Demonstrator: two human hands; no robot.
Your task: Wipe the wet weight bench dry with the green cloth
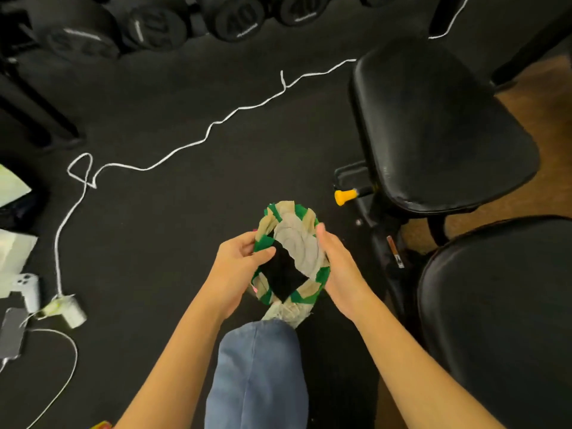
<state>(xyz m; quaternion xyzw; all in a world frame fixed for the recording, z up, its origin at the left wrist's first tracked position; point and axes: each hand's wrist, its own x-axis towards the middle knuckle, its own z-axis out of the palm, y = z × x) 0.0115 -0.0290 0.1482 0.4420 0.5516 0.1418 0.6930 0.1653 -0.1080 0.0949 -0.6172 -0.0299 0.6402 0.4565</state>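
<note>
Green cloth [294,252], patterned green, beige and black, bunched between both hands above a denim-clad knee [260,373]. Left hand [238,267] pinching its left edge, thumb on top; right hand [337,267] cupping its right side, fingers curled beneath. Weight bench [439,128], black padded, to the right, apart from the cloth. White cable [185,147] trailing across dark floor [185,88].

Cloth [291,252] green-beige-black patchwork; bench [433,125] black; knob [343,196] yellow.
</note>
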